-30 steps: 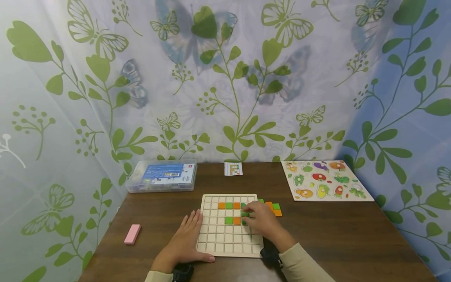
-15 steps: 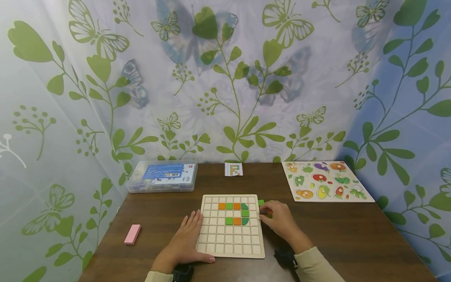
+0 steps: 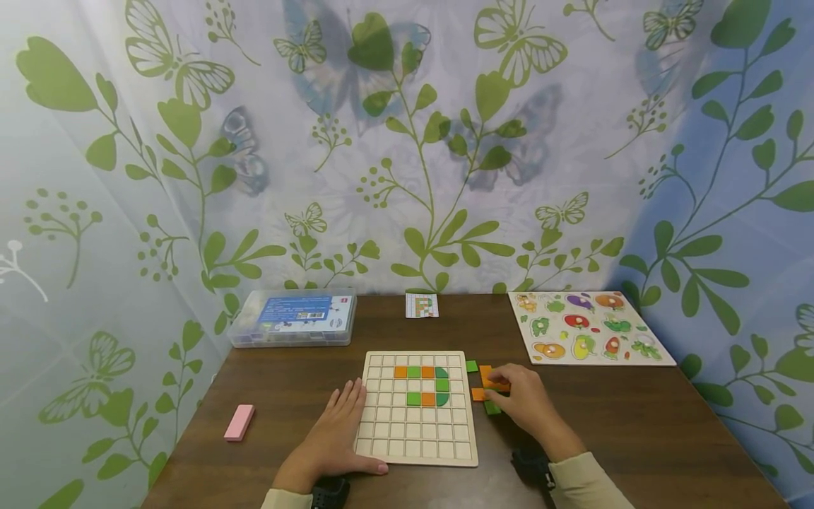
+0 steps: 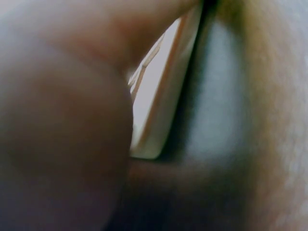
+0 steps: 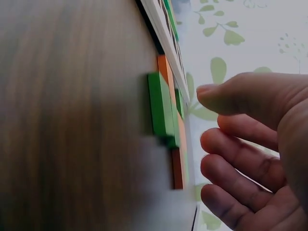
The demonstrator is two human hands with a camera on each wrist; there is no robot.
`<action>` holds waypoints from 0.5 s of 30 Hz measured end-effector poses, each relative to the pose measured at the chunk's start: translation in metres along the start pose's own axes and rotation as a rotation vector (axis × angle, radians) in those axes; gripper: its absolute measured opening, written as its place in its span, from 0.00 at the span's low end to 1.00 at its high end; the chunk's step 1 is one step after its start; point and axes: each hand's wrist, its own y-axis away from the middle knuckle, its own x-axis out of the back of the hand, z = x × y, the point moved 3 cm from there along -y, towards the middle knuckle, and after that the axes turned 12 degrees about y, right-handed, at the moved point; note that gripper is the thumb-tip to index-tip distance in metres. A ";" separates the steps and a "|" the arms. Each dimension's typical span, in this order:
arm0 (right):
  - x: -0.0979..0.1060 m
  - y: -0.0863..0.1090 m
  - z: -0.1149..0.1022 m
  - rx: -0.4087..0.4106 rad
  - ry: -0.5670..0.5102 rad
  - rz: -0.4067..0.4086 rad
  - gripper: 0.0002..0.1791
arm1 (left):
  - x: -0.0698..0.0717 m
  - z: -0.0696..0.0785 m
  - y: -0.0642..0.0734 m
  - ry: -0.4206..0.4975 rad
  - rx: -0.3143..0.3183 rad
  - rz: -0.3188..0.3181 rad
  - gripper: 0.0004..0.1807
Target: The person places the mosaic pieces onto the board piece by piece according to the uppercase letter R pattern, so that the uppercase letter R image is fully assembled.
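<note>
A wooden grid board [image 3: 397, 430] lies at the middle of the table in the head view. Orange and green square tiles, plus dark green rounded ones [image 3: 441, 399], sit in its upper cells. Along the board's left edge rests my left hand [image 3: 333, 435], fingers straight and thumb by the near edge. My right hand [image 3: 528, 403] hovers over loose tiles [image 3: 478, 394] just right of the board. In the right wrist view, its bent fingers [image 5: 231, 144] stand apart from the thumb, holding nothing, beside a green tile [image 5: 160, 103]. The left wrist view shows the board's corner [image 4: 154, 139] behind blurred skin.
A small pattern card [image 3: 422, 305] lies behind the board. At back left stands a clear plastic case [image 3: 292, 318]; at back right lies a vegetable puzzle board [image 3: 591, 329]. A pink block [image 3: 239, 423] is on the left. A patterned curtain [image 3: 407, 177] hangs behind the table.
My right hand has left the rounded tiles on the board and moved right, over the loose tiles. Some of those tiles now show left of it. My left hand stays in place.
</note>
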 end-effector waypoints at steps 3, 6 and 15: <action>0.002 0.001 0.004 -0.002 0.000 -0.017 0.13 | 0.001 0.001 0.000 0.001 0.000 -0.001 0.80; 0.004 0.002 0.007 0.004 0.006 -0.033 0.12 | 0.001 0.001 0.000 0.003 0.000 -0.001 0.80; 0.002 0.006 0.007 0.010 0.004 -0.122 0.13 | -0.001 -0.001 -0.001 0.003 -0.010 0.009 0.80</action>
